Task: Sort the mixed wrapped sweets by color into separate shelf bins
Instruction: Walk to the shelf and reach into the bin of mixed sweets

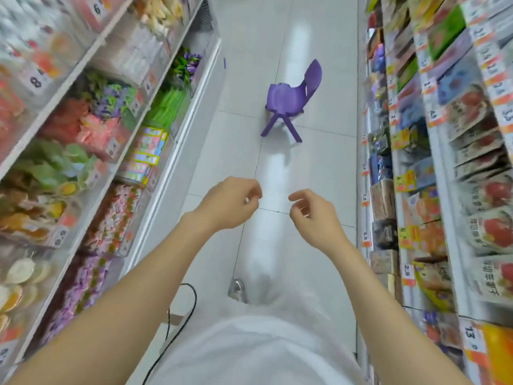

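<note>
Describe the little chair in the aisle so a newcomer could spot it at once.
Look down the white tiled floor of the aisle, between the sweets shelves on the left and the packet shelves on the right. Standing alone in the middle is a small chair. It is plain purple plastic with splayed legs, the only furniture on the floor.

Both bare forearms stretched forward, wrists bent slightly down. Backs of left hand and right hand face up; hands near each other, not touching; fingers loosely curled, empty.
</note>
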